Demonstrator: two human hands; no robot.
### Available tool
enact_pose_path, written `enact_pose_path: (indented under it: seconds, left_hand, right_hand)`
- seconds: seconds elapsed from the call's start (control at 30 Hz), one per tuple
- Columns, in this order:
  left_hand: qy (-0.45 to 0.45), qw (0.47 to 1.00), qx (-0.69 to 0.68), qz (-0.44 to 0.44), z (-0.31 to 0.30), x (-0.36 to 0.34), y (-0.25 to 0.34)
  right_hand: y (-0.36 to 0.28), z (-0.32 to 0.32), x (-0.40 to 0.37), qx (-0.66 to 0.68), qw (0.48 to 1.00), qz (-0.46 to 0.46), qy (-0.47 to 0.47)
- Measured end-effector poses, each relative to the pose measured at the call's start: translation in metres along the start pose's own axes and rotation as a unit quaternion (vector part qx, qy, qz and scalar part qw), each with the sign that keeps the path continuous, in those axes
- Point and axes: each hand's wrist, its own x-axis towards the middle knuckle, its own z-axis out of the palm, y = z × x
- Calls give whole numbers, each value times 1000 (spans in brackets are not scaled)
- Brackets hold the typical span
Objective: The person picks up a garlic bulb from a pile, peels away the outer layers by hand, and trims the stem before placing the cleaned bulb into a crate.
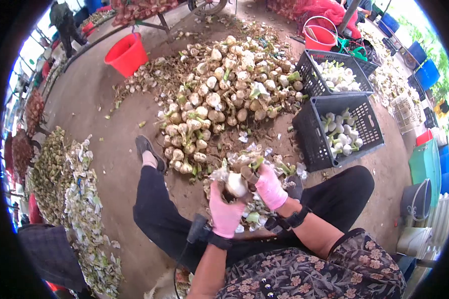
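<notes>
My left hand point(225, 212), in a pink glove, is wrapped round a white garlic bulb point(236, 185) between my knees. My right hand point(270, 188), gloved too, is closed at the bulb's upper right side, on what looks like its loose outer skin. Peeled skins and leaf scraps point(254, 217) lie beneath both hands. Beyond them rises a large heap of unpeeled garlic point(224, 94). To the right stand two black crates, the nearer crate point(317, 144) and the farther crate point(308, 74), both holding cleaned white bulbs.
A red bucket point(127, 55) stands at the upper left, another red bucket point(320, 37) behind the crates. Rows of garlic and skins point(85, 209) run along the left. A person point(64, 27) is at the far upper left. Blue and green containers line the right edge.
</notes>
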Motion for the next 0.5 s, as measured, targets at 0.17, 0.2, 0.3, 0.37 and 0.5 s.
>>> enact_pose_path:
  seconds: [0.17,0.2,0.3,0.37,0.5]
  left_hand:
    - [7,1000,18,3,-7,4,-15]
    - [-3,999,-29,-23,-5,1,-5]
    - [-5,998,-59,-33,0,1,12]
    - [-1,996,-90,-16,-3,2,3]
    - [-11,997,-62,-33,2,-3,8]
  right_hand:
    - [23,-7,10,-63,996,14,-57]
    - [9,-7,5,-87,991,76,-68]
    - [15,-13,12,-41,986,3,-162]
    - [9,-19,11,-20,984,44,-169]
    - [28,-21,16,-158,977,17,-145]
